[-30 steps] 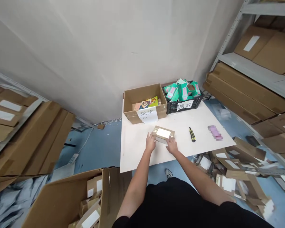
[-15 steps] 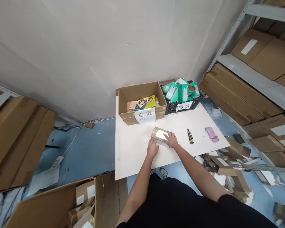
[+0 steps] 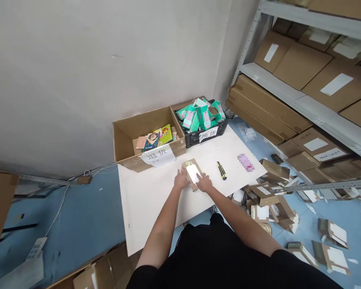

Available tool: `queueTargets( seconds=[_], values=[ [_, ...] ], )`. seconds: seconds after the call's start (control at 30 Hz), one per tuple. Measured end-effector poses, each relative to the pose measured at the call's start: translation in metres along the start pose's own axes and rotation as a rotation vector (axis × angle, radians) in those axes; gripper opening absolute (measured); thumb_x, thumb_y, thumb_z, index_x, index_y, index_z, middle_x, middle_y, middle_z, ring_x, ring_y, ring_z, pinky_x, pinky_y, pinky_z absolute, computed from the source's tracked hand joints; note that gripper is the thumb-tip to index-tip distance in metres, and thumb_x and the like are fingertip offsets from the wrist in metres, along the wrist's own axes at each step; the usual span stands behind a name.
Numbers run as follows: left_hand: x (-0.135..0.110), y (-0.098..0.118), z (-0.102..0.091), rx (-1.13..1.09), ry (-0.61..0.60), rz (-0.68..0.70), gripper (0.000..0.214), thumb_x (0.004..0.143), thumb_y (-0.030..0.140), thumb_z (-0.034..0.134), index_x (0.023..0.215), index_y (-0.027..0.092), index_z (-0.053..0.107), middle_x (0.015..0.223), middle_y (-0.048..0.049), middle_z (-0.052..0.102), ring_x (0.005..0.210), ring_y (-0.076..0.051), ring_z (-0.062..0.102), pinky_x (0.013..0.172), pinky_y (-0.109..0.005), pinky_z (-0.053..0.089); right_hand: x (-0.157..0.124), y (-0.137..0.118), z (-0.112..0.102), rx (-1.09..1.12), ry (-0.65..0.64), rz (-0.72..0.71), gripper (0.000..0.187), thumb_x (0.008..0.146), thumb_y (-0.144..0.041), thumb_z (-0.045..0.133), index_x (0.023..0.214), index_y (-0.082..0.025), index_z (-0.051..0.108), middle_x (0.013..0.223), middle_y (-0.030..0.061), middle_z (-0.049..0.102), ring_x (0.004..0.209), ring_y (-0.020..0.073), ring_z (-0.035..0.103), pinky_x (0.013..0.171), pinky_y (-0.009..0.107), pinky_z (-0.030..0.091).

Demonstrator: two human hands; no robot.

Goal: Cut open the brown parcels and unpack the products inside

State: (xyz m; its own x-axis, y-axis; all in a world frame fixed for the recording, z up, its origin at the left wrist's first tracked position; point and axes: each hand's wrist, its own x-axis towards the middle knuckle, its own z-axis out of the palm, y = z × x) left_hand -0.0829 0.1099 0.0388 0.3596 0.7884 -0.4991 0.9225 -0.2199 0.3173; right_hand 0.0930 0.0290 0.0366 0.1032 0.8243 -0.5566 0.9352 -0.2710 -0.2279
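A small cardboard box [image 3: 188,165] with a white label [image 3: 193,172] on top rests on the white table, its long side running away from me. The fingers of my left hand [image 3: 181,179] grip its left edge. My right hand [image 3: 204,183] holds the near right part, fingertips over the label. To the right of the box lies a black and yellow utility knife [image 3: 222,170], apart from both hands. Farther right is a blurred-out pink item [image 3: 246,162], which I cannot make out.
At the table's back stand an open carton [image 3: 129,162] holding booklets and a black crate [image 3: 193,139] heaped with green boxes. Shelves [image 3: 289,90] of cartons line the right. Opened boxes [image 3: 276,200] litter the blue floor there. Another large carton [image 3: 108,265] is at lower left.
The small box has turned so its long side points away from me, with both hands moving along on it. My view has swung to the right.
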Motion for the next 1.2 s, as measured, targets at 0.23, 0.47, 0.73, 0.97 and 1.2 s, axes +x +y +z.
queueTargets(
  seconds=[0.23, 0.47, 0.73, 0.97, 1.2],
  values=[
    [0.022, 0.005, -0.023, 0.158, -0.121, -0.076, 0.126, 0.074, 0.05, 0.085, 0.174, 0.029, 0.011, 0.183, -0.0075, 0.001, 0.166, -0.044, 0.01, 0.125, -0.054, 0.04, 0.017, 0.121, -0.029, 0.073, 0.2, -0.09, 0.07, 0.106, -0.037, 0.05, 0.172, -0.024, 0.031, 0.179, 0.013, 0.022, 0.162, 0.035, 0.023, 0.123, 0.046, 0.034],
    [0.0, 0.035, 0.014, 0.124, -0.126, -0.187, 0.128, 0.078, 0.055, 0.082, 0.174, 0.034, 0.001, 0.183, -0.0058, -0.003, 0.166, -0.042, 0.015, 0.119, -0.05, 0.047, 0.073, 0.208, -0.038, 0.149, -0.009, 0.189, 0.06, 0.108, -0.038, 0.047, 0.164, -0.017, 0.041, 0.153, 0.0213, 0.056, 0.137, 0.0303, 0.058, 0.106, 0.037, 0.049],
    [-0.007, 0.049, 0.03, 0.001, -0.142, -0.261, 0.13, 0.077, 0.052, 0.086, 0.174, 0.036, 0.001, 0.182, -0.0061, -0.007, 0.164, -0.044, 0.021, 0.115, -0.053, 0.049, 0.102, 0.2, -0.012, 0.239, -0.126, 0.195, 0.08, 0.097, -0.017, 0.062, 0.167, -0.01, 0.025, 0.126, 0.0206, 0.073, 0.107, 0.0258, 0.075, 0.088, 0.031, 0.054],
    [-0.002, 0.048, 0.044, -0.091, -0.066, -0.264, 0.131, 0.07, 0.049, 0.087, 0.174, 0.036, 0.009, 0.181, -0.0029, -0.014, 0.146, -0.046, 0.046, 0.106, -0.055, 0.055, 0.074, 0.111, -0.051, 0.338, 0.103, -0.253, 0.072, 0.105, -0.022, 0.044, 0.172, -0.02, 0.016, 0.135, 0.0127, 0.073, 0.111, 0.0264, 0.073, 0.093, 0.033, 0.056],
    [0.002, 0.051, 0.047, -0.138, -0.031, -0.236, 0.131, 0.066, 0.04, 0.092, 0.173, 0.036, 0.018, 0.183, -0.0046, -0.007, 0.141, -0.045, 0.051, 0.106, -0.055, 0.055, 0.036, 0.027, -0.044, 0.145, -0.032, -0.318, 0.07, 0.106, -0.02, 0.04, 0.172, -0.028, 0.023, 0.152, 0.0083, 0.064, 0.12, 0.027, 0.07, 0.094, 0.034, 0.053]
  ],
)
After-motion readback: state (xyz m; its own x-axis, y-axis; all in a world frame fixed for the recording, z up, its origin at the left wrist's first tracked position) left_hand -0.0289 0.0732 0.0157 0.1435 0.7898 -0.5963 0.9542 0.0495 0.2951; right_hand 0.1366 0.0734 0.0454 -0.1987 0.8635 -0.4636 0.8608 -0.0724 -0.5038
